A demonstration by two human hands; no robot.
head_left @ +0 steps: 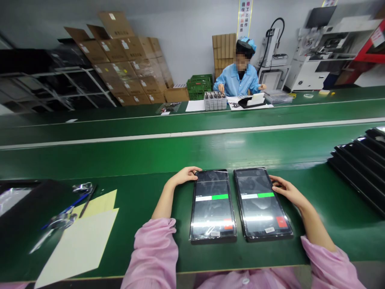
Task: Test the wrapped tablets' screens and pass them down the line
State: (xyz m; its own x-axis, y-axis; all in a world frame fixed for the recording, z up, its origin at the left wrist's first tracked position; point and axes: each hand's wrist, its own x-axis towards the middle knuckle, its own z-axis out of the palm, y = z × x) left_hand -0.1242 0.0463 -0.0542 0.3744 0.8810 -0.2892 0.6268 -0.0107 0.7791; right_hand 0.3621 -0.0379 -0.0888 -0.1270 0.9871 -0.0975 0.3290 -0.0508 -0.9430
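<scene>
Two black tablets lie side by side on the green bench, screens up and lit, each showing a white and green bar and a red square. My left hand [187, 175] touches the upper left edge of the left tablet [213, 210], its fingers bent over the corner. At the upper right edge of the right tablet [261, 208] rests my right hand [284, 188], thumb and fingers a little apart along the side. Both tablets stay flat on the bench, with a narrow gap between them.
Paper sheets [81, 245], a blue pen [70, 204] and earphones in clear wrap [61, 220] lie at the left beside a black tray [27, 216]. Stacked black trays [361, 168] stand at the right. Across the conveyor [144, 152], a person in blue [237, 80] sits behind parts trays [215, 102].
</scene>
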